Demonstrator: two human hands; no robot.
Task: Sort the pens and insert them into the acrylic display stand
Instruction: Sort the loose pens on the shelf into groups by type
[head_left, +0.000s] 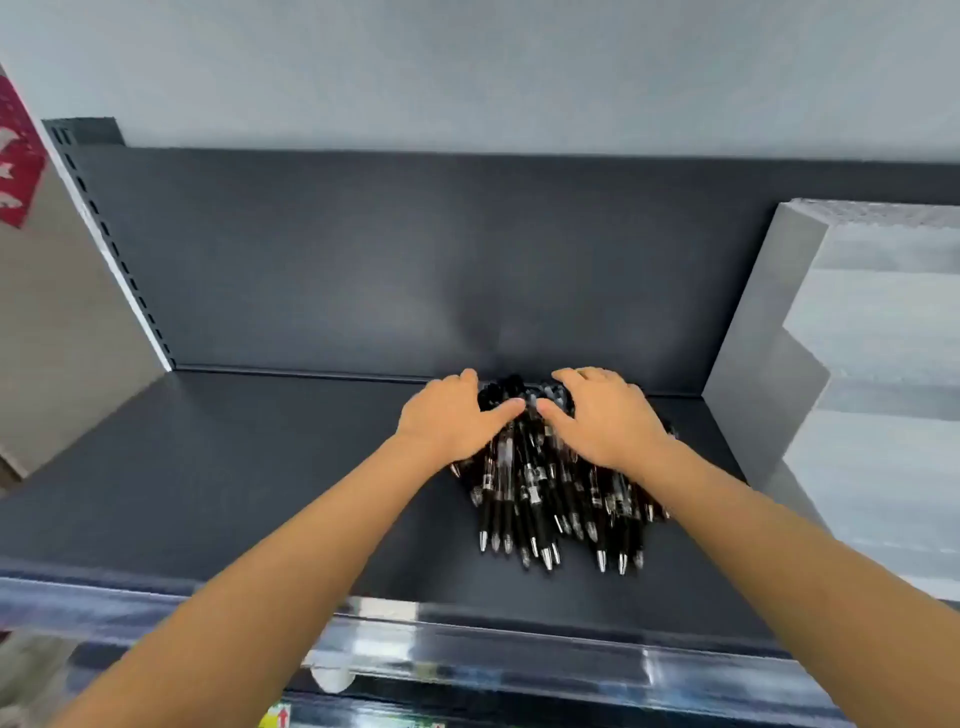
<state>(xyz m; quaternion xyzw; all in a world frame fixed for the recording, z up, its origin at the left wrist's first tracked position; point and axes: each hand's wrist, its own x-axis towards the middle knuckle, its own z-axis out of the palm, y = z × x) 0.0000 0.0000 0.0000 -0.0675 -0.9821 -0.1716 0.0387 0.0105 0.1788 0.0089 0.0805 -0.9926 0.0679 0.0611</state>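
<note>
A heap of black click pens (550, 499) with silver tips lies on a dark grey shelf (260, 467), tips pointing toward me. My left hand (452, 415) rests on the heap's left side, fingers curled over the far ends. My right hand (602, 415) lies on the right side in the same way. Both hands press on the pile from above, thumbs almost meeting in the middle. The far ends of the pens are hidden under my fingers. A stepped, frosted tiered stand (872, 332) rises at the right of the shelf.
The shelf's dark back panel (415, 249) stands right behind the pens. A clear plastic rail (493, 644) runs along the shelf's front edge. A slotted upright (104, 228) and a beige panel (62, 332) bound the left side.
</note>
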